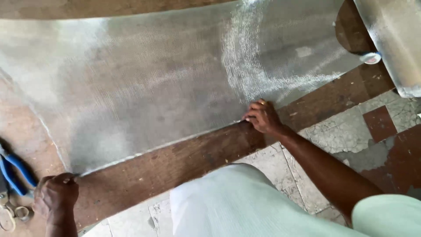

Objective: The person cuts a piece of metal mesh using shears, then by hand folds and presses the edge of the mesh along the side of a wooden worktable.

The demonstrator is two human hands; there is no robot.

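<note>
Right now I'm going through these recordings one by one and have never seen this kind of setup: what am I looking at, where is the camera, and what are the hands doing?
There is one picture, taken by a camera worn on a person's head and looking down, so you see their own arms and pale clothing at the bottom. No machine is involved, only two bare hands. A large sheet of fine silvery mesh lies spread over a worn wooden surface. The left hand pinches the near corner of the mesh, and the right hand presses or grips the same near edge further along. Blue-handled pliers lie at the far left, beside the left hand. A small roll of tape sits at the upper right. Below is a cracked tiled floor.
</note>
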